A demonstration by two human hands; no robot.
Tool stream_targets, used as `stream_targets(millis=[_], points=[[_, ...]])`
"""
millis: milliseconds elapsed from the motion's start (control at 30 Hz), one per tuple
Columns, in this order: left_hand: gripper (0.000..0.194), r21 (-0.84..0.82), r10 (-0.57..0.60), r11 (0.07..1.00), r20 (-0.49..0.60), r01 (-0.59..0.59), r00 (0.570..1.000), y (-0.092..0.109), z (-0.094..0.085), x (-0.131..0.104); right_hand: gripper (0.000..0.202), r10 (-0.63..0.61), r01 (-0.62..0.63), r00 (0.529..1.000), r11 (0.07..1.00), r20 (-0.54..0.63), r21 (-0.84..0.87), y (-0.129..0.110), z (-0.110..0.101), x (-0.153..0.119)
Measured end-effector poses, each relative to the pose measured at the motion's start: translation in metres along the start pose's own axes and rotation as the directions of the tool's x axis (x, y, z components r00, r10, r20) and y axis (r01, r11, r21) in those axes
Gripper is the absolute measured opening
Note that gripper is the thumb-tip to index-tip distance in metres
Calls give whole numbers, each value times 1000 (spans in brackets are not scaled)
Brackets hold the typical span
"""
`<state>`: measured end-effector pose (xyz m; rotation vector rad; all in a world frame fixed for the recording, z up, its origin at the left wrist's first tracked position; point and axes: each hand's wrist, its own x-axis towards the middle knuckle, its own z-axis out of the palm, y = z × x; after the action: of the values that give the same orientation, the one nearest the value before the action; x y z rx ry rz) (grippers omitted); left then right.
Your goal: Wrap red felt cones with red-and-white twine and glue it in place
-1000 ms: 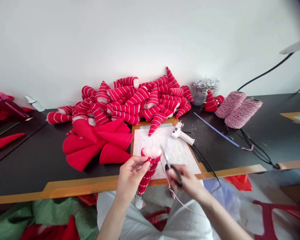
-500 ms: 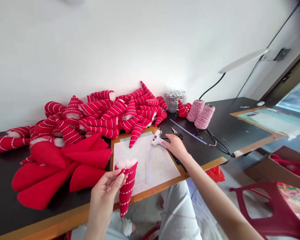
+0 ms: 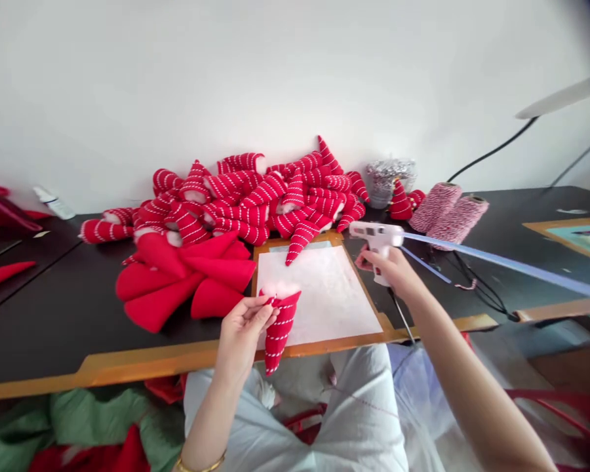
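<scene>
Between the thumb and fingers of my left hand (image 3: 246, 324) is a small stuffed red felt cone (image 3: 281, 331) wound with red-and-white twine. Its tip points down and white stuffing shows at its wide top. My right hand (image 3: 391, 265) is wrapped round the handle of a white hot glue gun (image 3: 378, 237), raised above the table with its nozzle toward the left. A long translucent glue stick (image 3: 501, 261) sticks out of its back. Under and behind the cone lies a white sheet (image 3: 324, 288) on a board.
Many twine-wound cones (image 3: 246, 196) are heaped against the wall, with plain red felt cones (image 3: 177, 282) in front. Two twine spools (image 3: 457, 219), a tub of silver tinsel (image 3: 386, 180) and black cables (image 3: 482, 288) are at the right. A white bottle (image 3: 54, 202) lies far left.
My right hand has taken hold of the glue gun and lifted it off the sheet. My left hand still holds the cone. The view has turned toward the left.
</scene>
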<state>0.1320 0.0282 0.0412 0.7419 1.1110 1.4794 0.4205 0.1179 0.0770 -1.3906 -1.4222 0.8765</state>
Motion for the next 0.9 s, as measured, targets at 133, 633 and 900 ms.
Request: stream_targets(millis=[133,633,900], points=[[44,-40,-26,999,6,26,1000,-2,1,0,41,19,-147,952,903,304,403,-12,14,-72],[43,1,-59,998,60,59,996,-10,3,-1,54,141,-396,843,816,519,420,6,70,-148],[37,51,-17,999,107,12,994,-14,-2,-1,56,123,-401,825,815,552,418,-1,73,-150]])
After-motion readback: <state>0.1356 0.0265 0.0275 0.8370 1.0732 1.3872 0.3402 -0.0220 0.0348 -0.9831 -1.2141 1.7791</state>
